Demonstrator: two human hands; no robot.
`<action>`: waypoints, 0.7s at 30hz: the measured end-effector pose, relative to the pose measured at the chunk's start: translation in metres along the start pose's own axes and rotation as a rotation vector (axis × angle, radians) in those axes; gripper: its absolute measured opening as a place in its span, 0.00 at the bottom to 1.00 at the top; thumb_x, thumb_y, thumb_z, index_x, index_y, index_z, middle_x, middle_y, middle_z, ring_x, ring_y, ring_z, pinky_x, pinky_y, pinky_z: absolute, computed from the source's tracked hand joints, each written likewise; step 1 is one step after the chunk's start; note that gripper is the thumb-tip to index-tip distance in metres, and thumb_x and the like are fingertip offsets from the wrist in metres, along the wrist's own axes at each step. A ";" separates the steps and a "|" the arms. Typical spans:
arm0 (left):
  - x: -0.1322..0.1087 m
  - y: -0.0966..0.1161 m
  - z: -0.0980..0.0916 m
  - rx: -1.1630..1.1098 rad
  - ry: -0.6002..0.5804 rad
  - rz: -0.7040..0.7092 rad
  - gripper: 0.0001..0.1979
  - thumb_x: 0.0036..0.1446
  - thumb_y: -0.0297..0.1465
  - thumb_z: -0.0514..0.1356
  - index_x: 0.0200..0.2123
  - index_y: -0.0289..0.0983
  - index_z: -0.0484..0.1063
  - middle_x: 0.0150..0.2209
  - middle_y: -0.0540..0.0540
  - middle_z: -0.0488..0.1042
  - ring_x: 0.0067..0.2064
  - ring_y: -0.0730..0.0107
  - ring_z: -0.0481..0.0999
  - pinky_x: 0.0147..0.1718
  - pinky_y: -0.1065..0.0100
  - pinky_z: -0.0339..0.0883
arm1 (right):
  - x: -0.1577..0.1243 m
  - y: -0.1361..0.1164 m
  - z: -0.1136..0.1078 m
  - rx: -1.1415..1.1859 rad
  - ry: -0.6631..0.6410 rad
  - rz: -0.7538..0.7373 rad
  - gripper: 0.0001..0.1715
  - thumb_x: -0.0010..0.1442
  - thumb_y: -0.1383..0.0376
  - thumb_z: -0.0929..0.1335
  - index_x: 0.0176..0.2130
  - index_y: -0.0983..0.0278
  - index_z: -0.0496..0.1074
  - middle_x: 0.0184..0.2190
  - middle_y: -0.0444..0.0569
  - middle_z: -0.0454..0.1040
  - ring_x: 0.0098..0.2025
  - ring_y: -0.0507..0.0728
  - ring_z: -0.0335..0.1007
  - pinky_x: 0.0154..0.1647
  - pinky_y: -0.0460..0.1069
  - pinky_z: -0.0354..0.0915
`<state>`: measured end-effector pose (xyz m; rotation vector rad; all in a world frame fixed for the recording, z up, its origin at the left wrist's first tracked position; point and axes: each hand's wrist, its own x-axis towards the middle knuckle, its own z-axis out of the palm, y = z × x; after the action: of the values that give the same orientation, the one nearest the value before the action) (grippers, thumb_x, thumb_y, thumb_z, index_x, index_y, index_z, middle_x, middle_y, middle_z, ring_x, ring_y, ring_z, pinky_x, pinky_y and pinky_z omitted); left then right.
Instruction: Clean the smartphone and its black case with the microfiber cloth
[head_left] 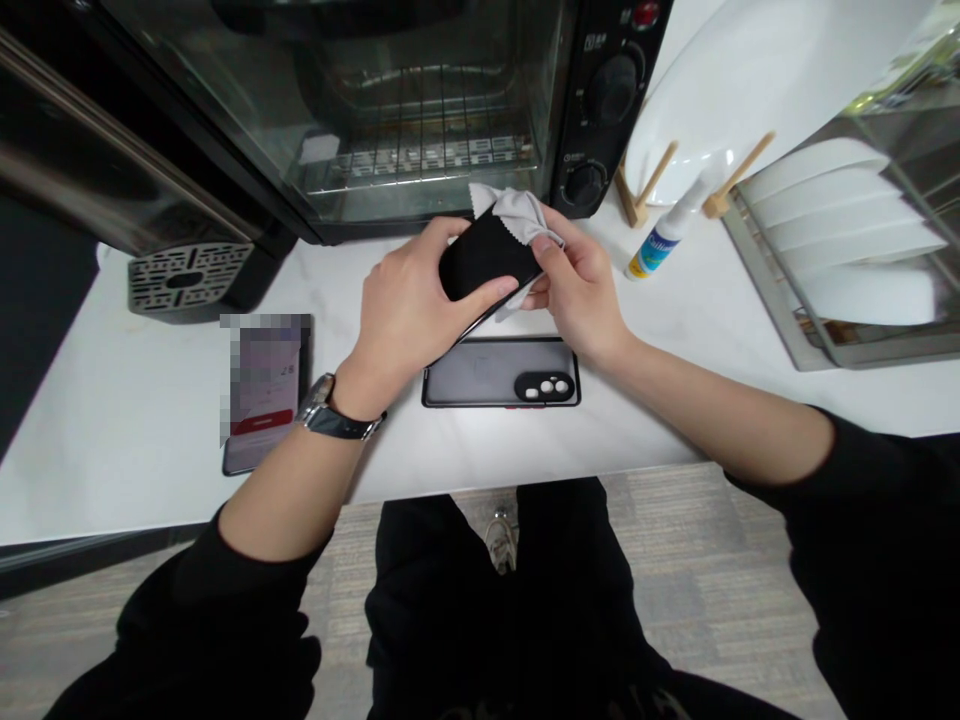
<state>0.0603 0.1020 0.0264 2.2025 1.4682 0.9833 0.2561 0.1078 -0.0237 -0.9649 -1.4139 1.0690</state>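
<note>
My left hand [412, 295] grips a black smartphone [480, 258] by its long sides, tilted above the counter with its dark face up. A grey cleaning cloth [521, 215] with zigzag edges is folded over the phone's far right end. Thumb and fingers of my right hand [577, 275] pinch the cloth around that end. Below both hands lies a phone case [480, 375], translucent grey with a black rim and camera cutouts at its right. A small spray bottle [660, 240] with a blue and yellow label stands upright to the right of my right hand.
A toaster oven [420, 130] stands behind my hands. At left, a second phone [262, 430] lies near a drip tray [187, 280]. A large white plate [735, 90] leans in a wooden stand [637, 195]. More white dishes [847, 230] fill a rack at right. The counter's front edge [525, 488] is close to my body.
</note>
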 end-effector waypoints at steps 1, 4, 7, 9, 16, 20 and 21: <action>0.001 0.000 -0.002 -0.030 -0.012 -0.025 0.27 0.54 0.52 0.74 0.52 0.47 0.77 0.46 0.47 0.84 0.53 0.47 0.82 0.53 0.49 0.76 | 0.002 0.004 -0.001 0.012 -0.011 0.003 0.41 0.69 0.33 0.62 0.69 0.51 0.67 0.41 0.42 0.83 0.36 0.54 0.83 0.41 0.52 0.85; 0.004 -0.005 -0.010 -0.232 -0.099 -0.088 0.20 0.57 0.52 0.72 0.44 0.45 0.81 0.38 0.48 0.84 0.44 0.52 0.84 0.43 0.56 0.78 | 0.006 0.011 -0.004 -0.031 -0.026 -0.056 0.42 0.69 0.32 0.60 0.69 0.50 0.68 0.39 0.41 0.83 0.40 0.57 0.86 0.48 0.56 0.85; 0.006 -0.012 -0.017 -0.536 -0.287 -0.196 0.19 0.59 0.51 0.71 0.33 0.41 0.81 0.29 0.47 0.81 0.37 0.55 0.84 0.33 0.61 0.77 | 0.006 0.008 -0.007 -0.090 -0.019 -0.128 0.42 0.69 0.31 0.60 0.69 0.49 0.68 0.40 0.40 0.84 0.45 0.58 0.86 0.54 0.57 0.84; 0.005 -0.013 -0.017 -0.707 -0.406 -0.286 0.20 0.59 0.51 0.71 0.30 0.40 0.80 0.25 0.47 0.79 0.35 0.56 0.84 0.30 0.62 0.76 | 0.006 0.002 -0.008 -0.130 -0.018 -0.158 0.42 0.69 0.31 0.59 0.69 0.49 0.68 0.45 0.40 0.84 0.50 0.58 0.85 0.57 0.58 0.82; -0.009 0.009 0.016 -0.998 -0.379 -0.346 0.24 0.63 0.52 0.67 0.53 0.42 0.78 0.41 0.46 0.86 0.46 0.52 0.88 0.40 0.57 0.85 | 0.008 -0.010 -0.014 -0.339 0.055 -0.263 0.36 0.74 0.39 0.56 0.64 0.54 0.73 0.63 0.48 0.79 0.67 0.64 0.75 0.74 0.63 0.67; -0.011 0.013 0.019 -0.999 -0.380 -0.315 0.24 0.68 0.51 0.62 0.61 0.47 0.73 0.46 0.46 0.85 0.52 0.49 0.87 0.48 0.49 0.85 | 0.007 -0.013 -0.018 -0.459 0.026 -0.321 0.34 0.76 0.44 0.54 0.66 0.54 0.71 0.69 0.48 0.74 0.73 0.62 0.68 0.79 0.62 0.61; -0.011 0.013 0.019 -0.988 -0.385 -0.306 0.25 0.69 0.52 0.60 0.62 0.47 0.73 0.46 0.46 0.85 0.54 0.48 0.86 0.50 0.48 0.84 | 0.006 -0.014 -0.019 -0.490 0.012 -0.341 0.34 0.76 0.45 0.53 0.67 0.54 0.70 0.72 0.48 0.70 0.76 0.61 0.63 0.80 0.62 0.58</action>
<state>0.0796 0.0885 0.0162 1.2997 0.8179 0.8442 0.2739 0.1121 -0.0078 -1.0159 -1.7964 0.4697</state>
